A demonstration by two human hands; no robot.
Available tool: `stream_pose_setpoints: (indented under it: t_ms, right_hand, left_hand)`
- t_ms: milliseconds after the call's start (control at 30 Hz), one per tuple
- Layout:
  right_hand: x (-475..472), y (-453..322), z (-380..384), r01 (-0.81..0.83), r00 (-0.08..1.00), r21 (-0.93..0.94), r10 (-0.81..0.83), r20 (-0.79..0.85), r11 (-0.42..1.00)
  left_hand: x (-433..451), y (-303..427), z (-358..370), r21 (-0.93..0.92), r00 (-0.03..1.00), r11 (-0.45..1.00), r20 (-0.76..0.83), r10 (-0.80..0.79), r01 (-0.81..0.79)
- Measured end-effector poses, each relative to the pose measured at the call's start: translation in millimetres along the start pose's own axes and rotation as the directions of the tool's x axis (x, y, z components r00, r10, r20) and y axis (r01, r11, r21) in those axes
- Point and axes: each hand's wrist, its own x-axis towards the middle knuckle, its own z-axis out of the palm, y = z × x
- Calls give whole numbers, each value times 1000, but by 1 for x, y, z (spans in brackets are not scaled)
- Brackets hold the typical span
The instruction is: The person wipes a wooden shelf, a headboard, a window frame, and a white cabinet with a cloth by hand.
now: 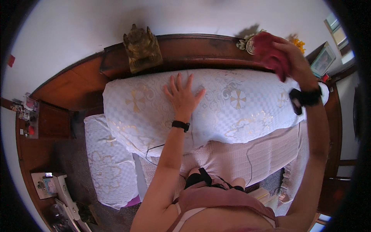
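My left hand [182,97] presses down with fingers spread on a long, plump cushion-like bundle covered in white fabric [214,113] with gold and grey patterns. A dark band is around that wrist. Up at the right, my right hand [294,56] grips a crumpled dark red cloth [269,52], slightly blurred. It is raised in front of the wooden headboard ledge [200,49], and whether the cloth touches anything there I cannot tell. A round decorative plate [250,46] and pale artificial flowers [240,44] are partly hidden behind the cloth. A black band [308,97] is on my right wrist.
A gold-coloured statue [142,49] stands on the ledge's left part. Yellow flowers [298,45] and a framed picture [323,61] are at the right. Below lies a beige quilted bedspread [272,148] with a thin cable [249,162] on it. A matching white pillow [111,162] is at lower left.
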Motion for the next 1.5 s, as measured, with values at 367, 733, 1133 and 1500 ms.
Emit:
stream_pose_setpoints:
  t_ms: [367, 733, 1133, 1500]
  right_hand:
    - [248, 130, 133, 390, 912, -565, -388, 131, 727]
    - [289, 192, 232, 535, 825, -841, -267, 499, 83]
    - [278, 210, 118, 375, 908, -917, -252, 335, 134]
    - [243, 231, 12, 32, 983, -978, -186, -7, 207]
  left_hand:
    - [9, 9, -5, 8, 999, 1000, 35, -20, 20]
    - [3, -5, 19, 92, 996, 994, 62, -62, 56]
    - [3, 2, 19, 152, 999, 988, 27, -46, 42]
    - [2, 7, 13, 122, 998, 992, 53, -21, 15]
